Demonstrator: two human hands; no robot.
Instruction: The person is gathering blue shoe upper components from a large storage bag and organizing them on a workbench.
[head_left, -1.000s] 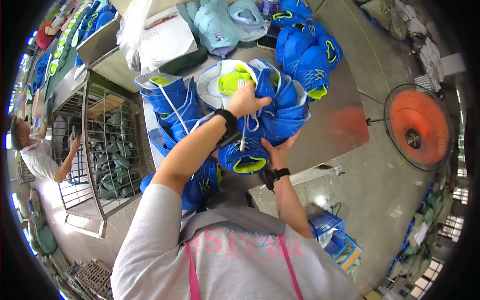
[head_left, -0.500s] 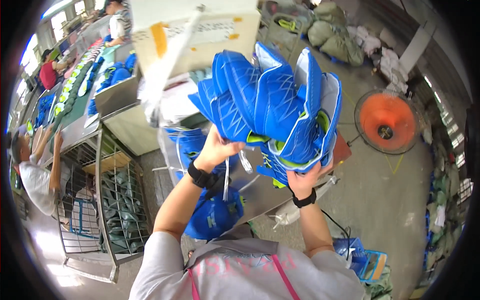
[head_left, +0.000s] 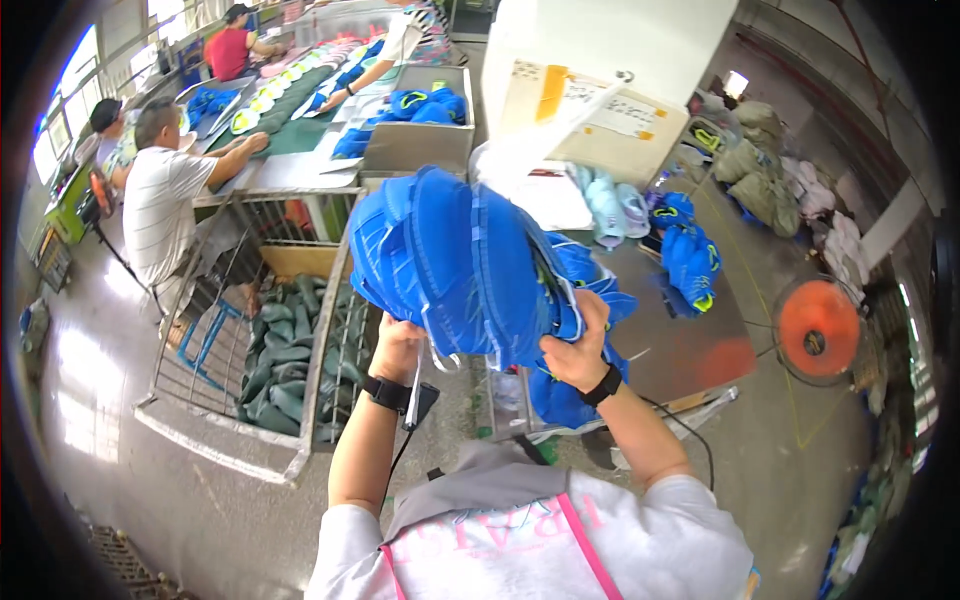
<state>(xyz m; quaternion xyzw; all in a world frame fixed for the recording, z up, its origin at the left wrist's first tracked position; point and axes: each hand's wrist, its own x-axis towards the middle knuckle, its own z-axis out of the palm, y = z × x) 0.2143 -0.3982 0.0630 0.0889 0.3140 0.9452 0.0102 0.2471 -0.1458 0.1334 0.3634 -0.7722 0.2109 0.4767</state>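
Both my hands hold up a thick bundle of blue shoe uppers (head_left: 455,265), nested together, with white stitching. My left hand (head_left: 400,340) grips the bundle's lower left edge, its fingers partly hidden under it. A thin white strip (head_left: 415,385) dangles by that hand. My right hand (head_left: 580,350) is closed on the right edge, thumb on the near side. More blue uppers (head_left: 560,400) lie behind and below the bundle, and another group (head_left: 690,265) rests farther right on the metal table (head_left: 700,345).
To the left stands a wire cage cart (head_left: 225,440) with dark green foot-shaped pieces (head_left: 285,375). Pale blue shoes (head_left: 605,210) sit before a white cabinet (head_left: 590,60). An orange fan (head_left: 818,330) is at right. Co-workers work along a bench (head_left: 290,175) at far left.
My view has swung left. The bundle, carried left in both hands, has turned so its rounded sides show instead of its upright openings. The table's right side now shows more.
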